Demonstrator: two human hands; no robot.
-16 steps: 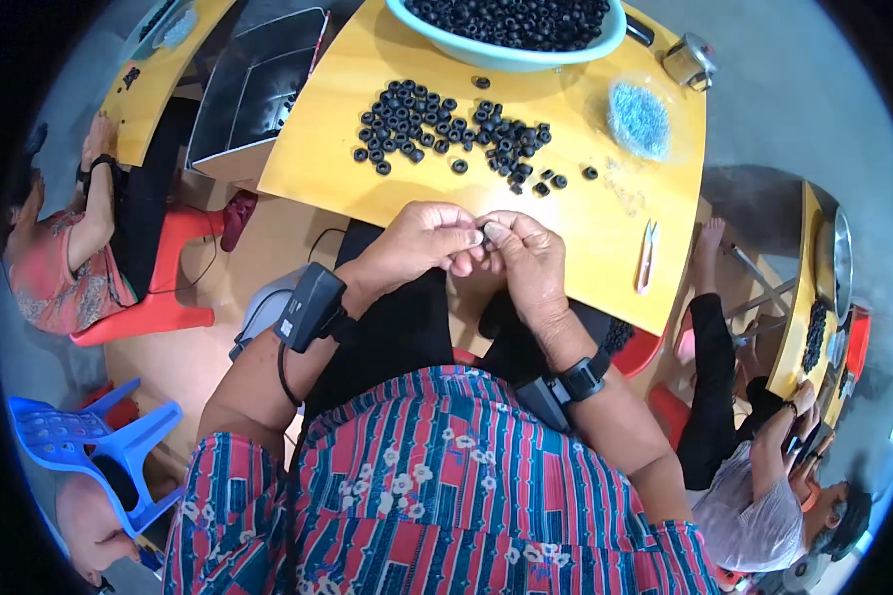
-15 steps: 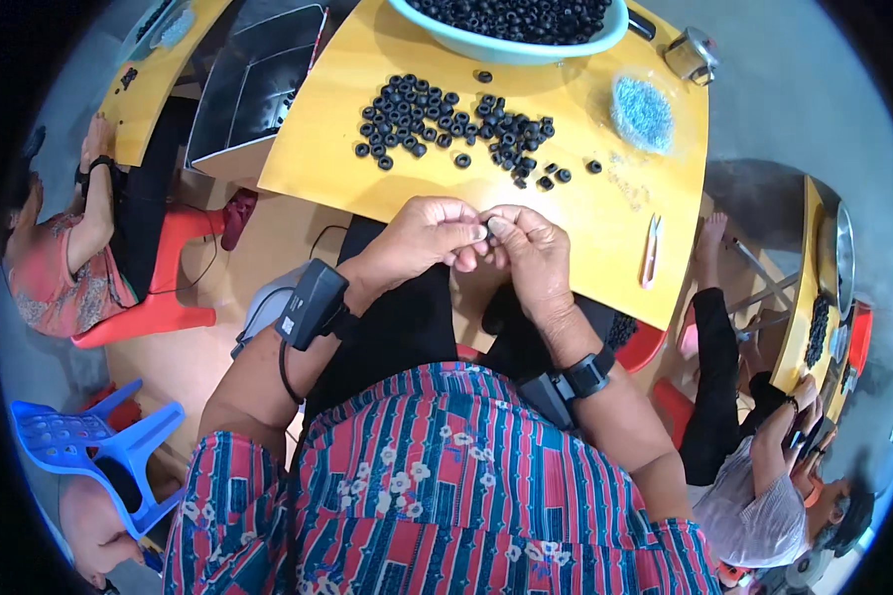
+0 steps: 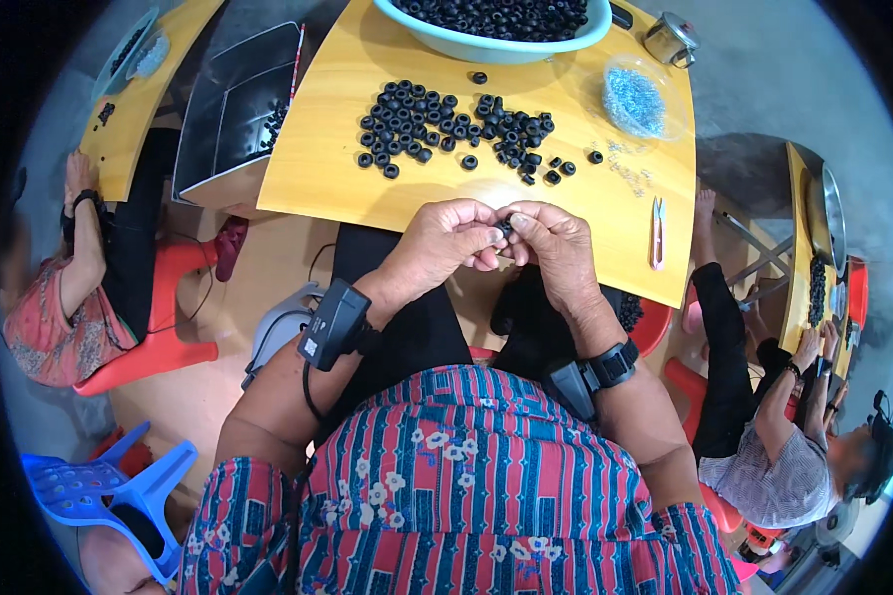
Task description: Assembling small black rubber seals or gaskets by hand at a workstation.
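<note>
My left hand (image 3: 453,241) and my right hand (image 3: 556,245) meet at the near edge of the yellow table (image 3: 318,169). Between the fingertips of both hands is a small black ring-shaped piece (image 3: 505,228), mostly covered by thumbs and fingers. Beyond them, many similar black ring pieces (image 3: 407,119) lie loose in two clusters. To the right, a clear tub (image 3: 636,97) holds small bluish transparent bits, with a few clear bits (image 3: 627,171) scattered beside it. Thread snips (image 3: 658,234) lie at the table's right edge.
A pale green basin (image 3: 496,48) full of black pieces stands at the far edge, near a metal cup (image 3: 671,40). An open black-lined box (image 3: 238,119) is left of the table. Other people sit at tables on both sides; a blue stool (image 3: 119,486) stands lower left.
The whole view has shifted slightly. Both hands stay together at the table edge, and more of the small black piece shows between the fingertips.
</note>
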